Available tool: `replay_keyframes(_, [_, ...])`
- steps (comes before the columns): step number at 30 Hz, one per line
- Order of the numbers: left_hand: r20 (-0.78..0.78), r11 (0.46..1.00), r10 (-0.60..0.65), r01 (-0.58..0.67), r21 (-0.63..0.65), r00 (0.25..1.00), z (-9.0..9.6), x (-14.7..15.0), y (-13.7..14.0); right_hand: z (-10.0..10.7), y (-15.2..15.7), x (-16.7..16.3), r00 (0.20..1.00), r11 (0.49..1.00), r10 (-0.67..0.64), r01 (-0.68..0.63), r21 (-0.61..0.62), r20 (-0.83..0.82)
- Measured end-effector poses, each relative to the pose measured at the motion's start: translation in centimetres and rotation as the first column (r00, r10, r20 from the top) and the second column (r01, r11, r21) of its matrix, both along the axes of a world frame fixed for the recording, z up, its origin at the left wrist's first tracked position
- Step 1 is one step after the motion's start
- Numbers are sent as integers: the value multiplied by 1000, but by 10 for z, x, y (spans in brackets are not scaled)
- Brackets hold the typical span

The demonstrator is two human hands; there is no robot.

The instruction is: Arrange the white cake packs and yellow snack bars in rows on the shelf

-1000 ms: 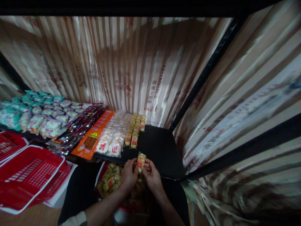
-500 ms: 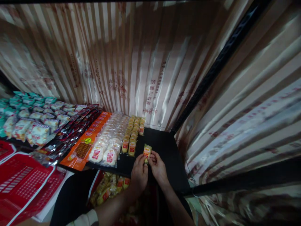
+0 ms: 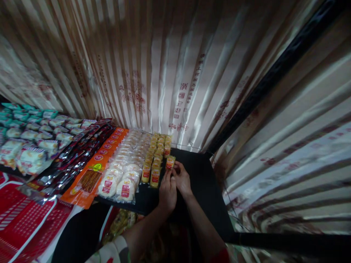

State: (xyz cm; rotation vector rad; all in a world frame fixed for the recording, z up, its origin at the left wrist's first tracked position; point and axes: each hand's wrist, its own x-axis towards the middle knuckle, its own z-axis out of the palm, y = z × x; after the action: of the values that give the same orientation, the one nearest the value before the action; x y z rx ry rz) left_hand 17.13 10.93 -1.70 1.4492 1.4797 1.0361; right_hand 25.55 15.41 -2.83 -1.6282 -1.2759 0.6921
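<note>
A small yellow snack packet (image 3: 170, 162) with a red label is pinched between my two hands at the near end of the shortest, right-hand row. My left hand (image 3: 168, 190) grips its lower left side, fingers closed. From the right, my right hand (image 3: 182, 179) closes on it with thumb and fingertips. Rows of matching yellow packets (image 3: 155, 175) stand directly to the left on the black shelf (image 3: 197, 182). My hands hide the packet's lower part.
Left of the yellow rows lie round white crackers (image 3: 125, 188), orange stick-snack bags (image 3: 90, 179), dark shiny packets (image 3: 74, 146), and white and green packets (image 3: 33, 160). Below are a red basket (image 3: 24, 219) and more yellow packets (image 3: 120, 223). A pleated curtain (image 3: 153, 73) and black post (image 3: 263, 84) stand behind.
Both hands have carried the yellow packet away from me and slightly left, from over bare shelf to the end of the right-hand row. The camera view has shifted a little.
</note>
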Motion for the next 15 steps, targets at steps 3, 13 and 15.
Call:
replay_keyframes(3, [17, 1000, 27, -27, -8, 999, -1, 3, 10, 2, 10, -2, 1000, 1000, -3, 2, 10, 19])
replay_keyframes(13, [138, 998, 21, -14, -54, 990, -1, 8, 25, -7, 38, -5, 999, 998, -15, 13, 55, 47])
replay_keyframes(15, [146, 998, 40, -33, -51, 989, -1, 8, 28, -8, 40, -6, 998, 999, -40, 38, 38, 52])
